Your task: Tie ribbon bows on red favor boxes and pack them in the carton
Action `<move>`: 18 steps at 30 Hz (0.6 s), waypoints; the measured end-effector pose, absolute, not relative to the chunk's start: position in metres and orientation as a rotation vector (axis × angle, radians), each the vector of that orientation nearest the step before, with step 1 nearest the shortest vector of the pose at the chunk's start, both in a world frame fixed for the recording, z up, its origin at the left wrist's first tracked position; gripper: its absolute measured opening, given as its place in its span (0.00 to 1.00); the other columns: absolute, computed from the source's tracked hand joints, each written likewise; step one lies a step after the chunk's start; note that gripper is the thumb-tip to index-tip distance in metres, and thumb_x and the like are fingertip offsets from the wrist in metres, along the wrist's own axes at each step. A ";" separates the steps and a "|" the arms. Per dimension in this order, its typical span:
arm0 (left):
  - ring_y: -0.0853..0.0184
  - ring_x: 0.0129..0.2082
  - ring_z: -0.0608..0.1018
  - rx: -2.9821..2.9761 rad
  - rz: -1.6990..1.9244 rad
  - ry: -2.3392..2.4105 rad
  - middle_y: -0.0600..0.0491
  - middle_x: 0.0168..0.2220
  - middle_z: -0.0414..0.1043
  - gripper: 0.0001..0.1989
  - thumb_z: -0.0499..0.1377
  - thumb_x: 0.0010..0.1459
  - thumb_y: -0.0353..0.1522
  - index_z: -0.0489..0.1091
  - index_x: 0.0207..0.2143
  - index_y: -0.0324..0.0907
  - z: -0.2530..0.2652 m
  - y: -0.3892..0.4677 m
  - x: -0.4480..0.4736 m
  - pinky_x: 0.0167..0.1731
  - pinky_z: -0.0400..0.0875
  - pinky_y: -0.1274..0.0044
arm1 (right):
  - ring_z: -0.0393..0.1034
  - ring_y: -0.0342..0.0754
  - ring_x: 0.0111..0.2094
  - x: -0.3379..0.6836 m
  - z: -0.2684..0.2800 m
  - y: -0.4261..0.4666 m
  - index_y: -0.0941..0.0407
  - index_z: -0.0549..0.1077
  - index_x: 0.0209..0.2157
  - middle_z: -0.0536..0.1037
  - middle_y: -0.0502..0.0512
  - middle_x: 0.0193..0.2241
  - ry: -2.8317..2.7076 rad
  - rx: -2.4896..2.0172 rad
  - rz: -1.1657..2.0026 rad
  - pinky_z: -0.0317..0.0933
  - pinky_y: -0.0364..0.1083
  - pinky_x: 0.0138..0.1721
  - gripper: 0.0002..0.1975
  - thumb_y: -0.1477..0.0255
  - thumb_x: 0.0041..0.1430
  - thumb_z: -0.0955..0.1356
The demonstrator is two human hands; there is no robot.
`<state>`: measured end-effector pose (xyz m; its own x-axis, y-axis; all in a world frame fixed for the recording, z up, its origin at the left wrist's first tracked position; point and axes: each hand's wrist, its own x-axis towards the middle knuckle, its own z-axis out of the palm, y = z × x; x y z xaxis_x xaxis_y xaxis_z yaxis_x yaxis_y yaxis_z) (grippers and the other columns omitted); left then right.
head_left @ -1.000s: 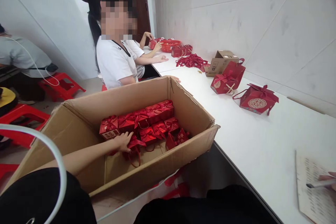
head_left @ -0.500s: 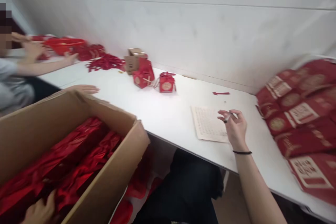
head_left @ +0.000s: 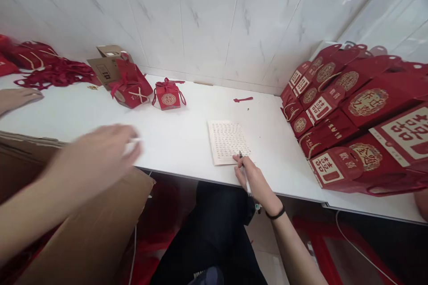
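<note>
Item: ballpoint-type pen (head_left: pixel 248 184), pale barrel, dark tip. Held in the right hand (head_left: pixel 259 181), fingers closed around it. Long axis runs front to back; tip points away from the wearer and slightly left, down at the sheet's lower right part. Whether the tip touches the paper cannot be told.

Item: written sheet (head_left: pixel 225 139), rows of small characters. Flat on the white worktop (head_left: pixel 187 138), near its front edge. Long axis runs away from the wearer, far end leaning a little left. Lies directly ahead and to the left of the right hand, which is the nearer one, its fingertips at the sheet's lower corner.

Item: left hand (head_left: pixel 98 151), bare, blurred. Well left of the sheet, above the cardboard carton (head_left: pixel 110 213); whether it grips anything cannot be told.

Surroundings: small red gift box (head_left: pixel 168 99) with bow, behind and left of the sheet; ribbon strip (head_left: pixel 243 99) beyond it; stacked red gift boxes (head_left: pixel 347 129) at right.
</note>
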<state>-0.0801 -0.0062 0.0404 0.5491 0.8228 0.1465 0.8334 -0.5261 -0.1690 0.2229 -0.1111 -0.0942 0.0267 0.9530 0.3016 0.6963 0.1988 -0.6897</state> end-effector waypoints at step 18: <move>0.59 0.65 0.34 -3.277 0.524 -0.889 0.49 0.66 0.26 0.31 0.38 0.62 0.47 0.39 0.64 0.44 -0.067 0.022 0.040 0.61 0.36 0.62 | 0.70 0.47 0.31 0.193 -0.081 -0.100 0.55 0.68 0.35 0.73 0.52 0.28 -1.294 -1.400 0.543 0.65 0.45 0.32 0.15 0.58 0.62 0.62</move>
